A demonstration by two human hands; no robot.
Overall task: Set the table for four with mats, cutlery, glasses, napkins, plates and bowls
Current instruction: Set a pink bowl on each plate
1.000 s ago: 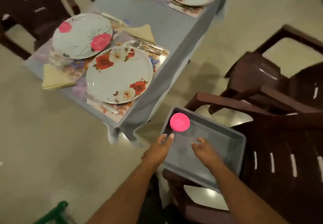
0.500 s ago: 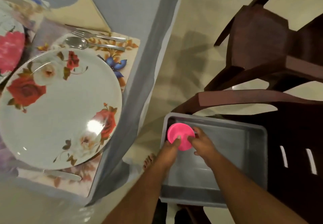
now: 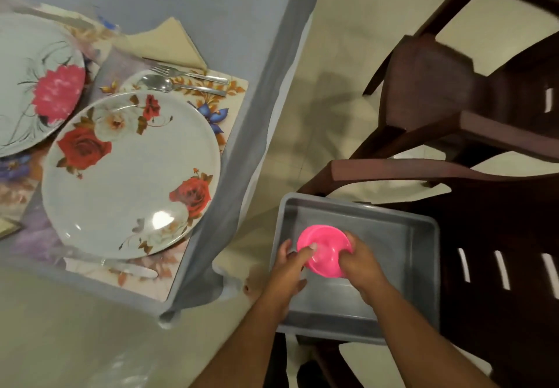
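The pink bowl (image 3: pixel 325 250) sat tilted between our two hands inside the grey tray (image 3: pixel 423 269), over its left half. Our left hand (image 3: pixel 289 269) curled its fingers against the bowl's left rim, and our right hand (image 3: pixel 361 262) wrapped around its right side, so both held it. The tray rested on a dark brown chair (image 3: pixel 499 236), with a second brown chair (image 3: pixel 438 94) beyond the tray. Left of the tray stood the table under a grey cloth (image 3: pixel 242 24). There we saw a rose-patterned plate (image 3: pixel 130 176) on a floral mat (image 3: pixel 233 91), nearest the tray; farther from the tray lay a spoon (image 3: pixel 169 83), a fork (image 3: pixel 187 73), a beige napkin (image 3: pixel 172 42) and a pink-flower plate (image 3: pixel 33 85).
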